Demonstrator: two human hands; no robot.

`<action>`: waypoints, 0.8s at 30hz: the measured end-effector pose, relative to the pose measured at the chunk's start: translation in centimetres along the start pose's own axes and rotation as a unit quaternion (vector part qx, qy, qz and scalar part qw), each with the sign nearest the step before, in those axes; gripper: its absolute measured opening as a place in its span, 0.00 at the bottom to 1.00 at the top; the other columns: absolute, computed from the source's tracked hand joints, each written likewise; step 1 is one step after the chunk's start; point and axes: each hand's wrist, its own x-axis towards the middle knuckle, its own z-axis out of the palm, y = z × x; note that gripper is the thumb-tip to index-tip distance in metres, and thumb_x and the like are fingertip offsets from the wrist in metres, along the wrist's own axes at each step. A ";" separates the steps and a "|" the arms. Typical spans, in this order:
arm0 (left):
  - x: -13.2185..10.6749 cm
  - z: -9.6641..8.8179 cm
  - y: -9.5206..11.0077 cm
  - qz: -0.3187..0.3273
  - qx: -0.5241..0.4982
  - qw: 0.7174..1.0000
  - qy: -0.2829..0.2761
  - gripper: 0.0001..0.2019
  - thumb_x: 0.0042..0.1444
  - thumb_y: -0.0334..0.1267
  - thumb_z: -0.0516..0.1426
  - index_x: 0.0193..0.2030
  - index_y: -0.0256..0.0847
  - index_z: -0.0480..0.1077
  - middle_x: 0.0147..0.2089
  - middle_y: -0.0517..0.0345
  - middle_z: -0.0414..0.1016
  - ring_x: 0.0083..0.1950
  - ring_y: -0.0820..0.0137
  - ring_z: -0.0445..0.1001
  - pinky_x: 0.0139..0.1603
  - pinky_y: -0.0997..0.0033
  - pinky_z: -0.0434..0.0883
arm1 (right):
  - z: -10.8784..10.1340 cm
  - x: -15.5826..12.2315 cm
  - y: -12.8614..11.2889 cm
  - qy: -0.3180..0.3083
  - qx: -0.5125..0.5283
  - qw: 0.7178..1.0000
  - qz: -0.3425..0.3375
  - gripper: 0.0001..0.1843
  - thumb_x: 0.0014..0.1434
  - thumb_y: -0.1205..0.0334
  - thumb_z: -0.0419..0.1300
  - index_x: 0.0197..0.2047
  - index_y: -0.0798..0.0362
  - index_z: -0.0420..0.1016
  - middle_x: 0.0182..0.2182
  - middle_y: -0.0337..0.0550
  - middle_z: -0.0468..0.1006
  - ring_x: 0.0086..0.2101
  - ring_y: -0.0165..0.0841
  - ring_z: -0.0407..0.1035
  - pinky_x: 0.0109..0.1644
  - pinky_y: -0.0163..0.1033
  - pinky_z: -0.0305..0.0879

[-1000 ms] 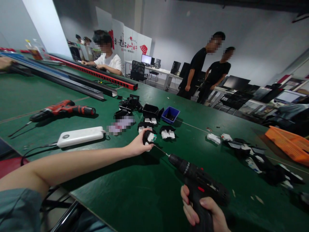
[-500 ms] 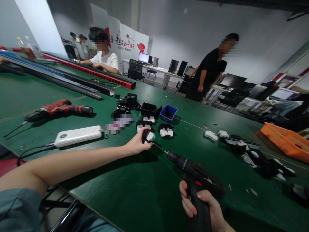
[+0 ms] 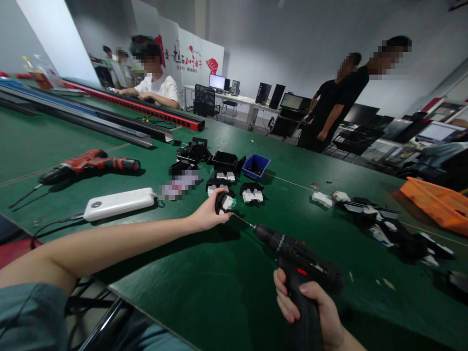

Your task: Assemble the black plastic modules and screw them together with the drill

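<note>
My left hand [image 3: 207, 214] reaches out over the green table [image 3: 204, 287] and is closed round a small black and white plastic part [image 3: 224, 202], holding it down on the tabletop. My right hand [image 3: 310, 312] grips the handle of a black cordless drill [image 3: 302, 261] at the lower right. The drill's thin bit [image 3: 241, 221] points up and left, and its tip meets the part in my left hand.
More black and white parts [image 3: 252, 194] lie just beyond, with black trays [image 3: 224, 159] and a blue bin [image 3: 257, 165]. A white power bank [image 3: 119, 203] and red drill [image 3: 89, 162] lie left. Loose parts [image 3: 380, 222] and an orange basket [image 3: 438, 204] sit right. A seated person [image 3: 157, 85] and two standing people [image 3: 340, 105] are across.
My hands, the part and the drill stay almost where they were. The standing people behind the table have shifted to the right, and the view has turned slightly.
</note>
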 end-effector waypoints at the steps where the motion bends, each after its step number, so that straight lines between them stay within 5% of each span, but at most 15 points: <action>1: 0.0 0.0 0.0 0.000 0.002 1.000 0.002 0.33 0.48 0.36 0.61 0.60 0.40 0.54 0.49 0.53 0.67 0.45 0.66 0.71 0.47 0.65 0.71 | -0.1 0.0 0.0 0.000 -0.002 1.000 0.001 0.16 0.54 0.55 0.55 0.38 0.59 0.73 0.27 0.41 0.65 0.19 0.24 0.51 0.26 0.34 0.55; 19: 0.0 0.2 0.2 0.002 0.023 1.000 -0.007 0.33 0.47 0.36 0.62 0.60 0.40 0.56 0.50 0.51 0.68 0.46 0.63 0.72 0.47 0.63 0.71 | -0.3 -0.4 0.2 -0.041 -0.001 0.999 0.015 0.17 0.54 0.55 0.54 0.40 0.59 0.72 0.29 0.42 0.66 0.18 0.23 0.54 0.25 0.33 0.55; 24: -0.1 0.3 0.1 0.001 0.007 1.000 -0.019 0.33 0.47 0.35 0.62 0.60 0.41 0.55 0.50 0.52 0.68 0.40 0.68 0.72 0.41 0.67 0.72 | -0.1 -0.5 0.1 -0.034 0.003 0.999 0.005 0.16 0.55 0.56 0.54 0.40 0.60 0.72 0.30 0.43 0.67 0.19 0.23 0.55 0.25 0.33 0.56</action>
